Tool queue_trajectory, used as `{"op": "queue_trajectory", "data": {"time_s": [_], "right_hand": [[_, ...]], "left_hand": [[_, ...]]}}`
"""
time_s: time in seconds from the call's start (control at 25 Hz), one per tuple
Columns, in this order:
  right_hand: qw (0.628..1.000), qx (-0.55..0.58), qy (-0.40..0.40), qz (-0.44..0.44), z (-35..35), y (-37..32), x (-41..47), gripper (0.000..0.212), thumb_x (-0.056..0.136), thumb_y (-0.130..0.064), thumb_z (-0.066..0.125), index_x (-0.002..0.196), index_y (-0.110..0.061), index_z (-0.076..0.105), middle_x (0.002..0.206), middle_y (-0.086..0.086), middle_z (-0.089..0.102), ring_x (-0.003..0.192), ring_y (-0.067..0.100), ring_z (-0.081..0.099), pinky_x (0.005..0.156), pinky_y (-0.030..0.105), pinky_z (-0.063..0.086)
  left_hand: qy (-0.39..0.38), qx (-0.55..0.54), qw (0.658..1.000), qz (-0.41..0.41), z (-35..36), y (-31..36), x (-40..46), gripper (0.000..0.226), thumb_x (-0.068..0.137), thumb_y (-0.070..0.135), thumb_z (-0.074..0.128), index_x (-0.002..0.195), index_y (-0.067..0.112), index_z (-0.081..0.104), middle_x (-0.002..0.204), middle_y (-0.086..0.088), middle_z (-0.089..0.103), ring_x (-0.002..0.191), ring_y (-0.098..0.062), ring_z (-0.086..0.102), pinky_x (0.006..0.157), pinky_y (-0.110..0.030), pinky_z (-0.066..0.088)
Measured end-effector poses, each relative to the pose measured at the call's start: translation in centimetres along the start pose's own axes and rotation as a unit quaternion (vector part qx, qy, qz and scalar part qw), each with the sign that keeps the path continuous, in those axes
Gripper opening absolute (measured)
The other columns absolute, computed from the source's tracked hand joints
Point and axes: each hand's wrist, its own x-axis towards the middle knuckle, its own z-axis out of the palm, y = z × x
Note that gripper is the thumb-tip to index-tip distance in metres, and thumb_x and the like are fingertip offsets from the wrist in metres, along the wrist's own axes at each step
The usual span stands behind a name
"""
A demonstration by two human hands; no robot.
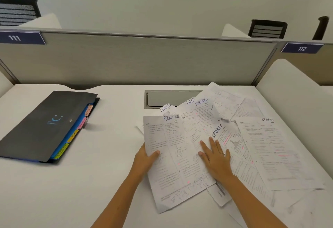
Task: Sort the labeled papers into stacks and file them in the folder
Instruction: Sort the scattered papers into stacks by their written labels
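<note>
On matte white desk (108,182), left hand (144,159) grips thin, seemingly creased FINANCE sheet (173,155).

Left hand (145,157) grips the left edge of the FINANCE sheet (173,159), thumb on top, frame centre-bottom. Right hand (215,155) lies flat, fingers straight, on the overlapping papers just right of it; ring on one finger. Loose paper pile (252,137) fans across the right half of the white desk (111,173): labels ADMIN, HR, SPORTS visible at sheet tops, another SPORTS sheet (270,148) far right. Dark folder (45,125) closed at mid-left, well apart from the pile, coloured tabs sticking out of its right edge. Grey cable hatch (169,98) at desk's back, partly covered by sheets. Grey partition (137,60) behind, plates 111 and 112.
</note>
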Motion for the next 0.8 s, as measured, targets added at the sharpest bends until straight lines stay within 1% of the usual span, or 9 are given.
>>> {"op": "queue_trajectory", "data": {"time_s": [0.12, 0.28, 0.4, 0.44, 0.52, 0.64, 0.72, 0.76, 0.8], "right_hand": [[1.000, -0.003, 0.003, 0.015, -0.7, 2.9, 0.3, 0.095, 0.068, -0.076, -0.026, 0.148, -0.041, 0.010, 0.160, -0.002, 0.000, 0.147, 0.020, 0.000, 0.114, 0.055, 0.004], [0.999, 0.011, 0.004, 0.032, -1.4, 6.0, 0.0, 0.086, 0.075, -0.074, -0.012, 0.148, -0.039, 0.014, 0.160, -0.002, 0.004, 0.147, 0.019, 0.003, 0.114, 0.055, 0.005], [0.999, 0.028, -0.003, 0.034, -1.5, 7.2, -0.2, 0.079, 0.079, -0.069, -0.006, 0.148, -0.038, 0.016, 0.160, -0.003, 0.005, 0.147, 0.017, 0.002, 0.114, 0.053, 0.002], [0.999, 0.038, -0.009, 0.038, -1.5, 7.3, -0.1, 0.076, 0.082, -0.069, -0.002, 0.148, -0.038, 0.018, 0.160, -0.003, 0.006, 0.147, 0.017, 0.002, 0.114, 0.053, 0.001], [0.995, 0.072, -0.023, 0.060, -2.0, 7.0, 0.3, 0.063, 0.092, -0.064, 0.015, 0.147, -0.036, 0.024, 0.159, -0.002, 0.010, 0.147, 0.017, 0.004, 0.114, 0.053, 0.002], [0.990, 0.130, 0.011, 0.061, -3.1, 4.9, 1.3, 0.053, 0.095, -0.051, 0.039, 0.142, -0.026, 0.038, 0.154, 0.002, 0.026, 0.142, 0.022, 0.022, 0.113, 0.051, 0.016], [0.972, 0.234, 0.022, 0.024, -4.3, 2.1, 1.5, 0.048, 0.093, -0.043, 0.052, 0.134, -0.020, 0.047, 0.142, 0.002, 0.042, 0.131, 0.023, 0.041, 0.106, 0.044, 0.033], [0.952, 0.304, -0.004, 0.014, -5.0, 0.5, 1.3, 0.044, 0.092, -0.040, 0.055, 0.131, -0.020, 0.050, 0.133, 0.000, 0.049, 0.122, 0.020, 0.049, 0.100, 0.036, 0.042], [0.928, 0.368, -0.050, 0.009, -5.6, -1.2, 1.1, 0.039, 0.091, -0.038, 0.057, 0.126, -0.022, 0.053, 0.124, -0.005, 0.055, 0.114, 0.017, 0.055, 0.091, 0.028, 0.047]], "left_hand": [[-0.021, -0.001, 1.000, -0.003, 2.7, 0.4, 0.6, 0.039, 0.086, 0.028, 0.067, 0.123, 0.026, 0.055, 0.112, 0.005, 0.069, 0.096, -0.016, 0.069, 0.080, -0.036, 0.059], [-0.042, 0.000, 0.999, -0.013, 5.4, 0.8, 0.7, 0.038, 0.087, 0.027, 0.066, 0.123, 0.026, 0.057, 0.114, 0.005, 0.069, 0.098, -0.015, 0.069, 0.084, -0.038, 0.058], [-0.035, -0.004, 0.999, -0.020, 6.3, 0.8, 0.6, 0.036, 0.088, 0.027, 0.066, 0.123, 0.025, 0.057, 0.113, 0.004, 0.069, 0.097, -0.016, 0.069, 0.084, -0.039, 0.058], [-0.028, -0.008, 0.999, -0.022, 6.4, 0.8, 0.4, 0.035, 0.089, 0.026, 0.065, 0.122, 0.025, 0.057, 0.113, 0.004, 0.070, 0.096, -0.016, 0.070, 0.082, -0.038, 0.059], [-0.012, -0.024, 0.999, -0.025, 6.1, 1.0, 0.0, 0.032, 0.090, 0.028, 0.064, 0.121, 0.023, 0.057, 0.111, 0.002, 0.070, 0.093, -0.017, 0.070, 0.078, -0.036, 0.059], [0.010, -0.073, 0.997, -0.024, 5.0, 1.0, -1.1, 0.029, 0.089, 0.031, 0.065, 0.116, 0.022, 0.061, 0.108, 0.000, 0.072, 0.090, -0.019, 0.072, 0.076, -0.037, 0.060], [0.015, -0.100, 0.994, -0.031, 3.8, 1.0, -1.9, 0.027, 0.090, 0.029, 0.064, 0.115, 0.021, 0.062, 0.106, -0.002, 0.073, 0.090, -0.021, 0.072, 0.079, -0.043, 0.059], [0.013, -0.109, 0.993, -0.033, 3.1, 1.1, -2.2, 0.028, 0.090, 0.029, 0.064, 0.115, 0.020, 0.062, 0.105, -0.002, 0.073, 0.091, -0.022, 0.072, 0.081, -0.046, 0.058], [0.011, -0.117, 0.993, -0.034, 2.2, 1.1, -2.4, 0.029, 0.089, 0.030, 0.064, 0.116, 0.019, 0.062, 0.105, -0.003, 0.074, 0.092, -0.024, 0.072, 0.082, -0.048, 0.058]]}}
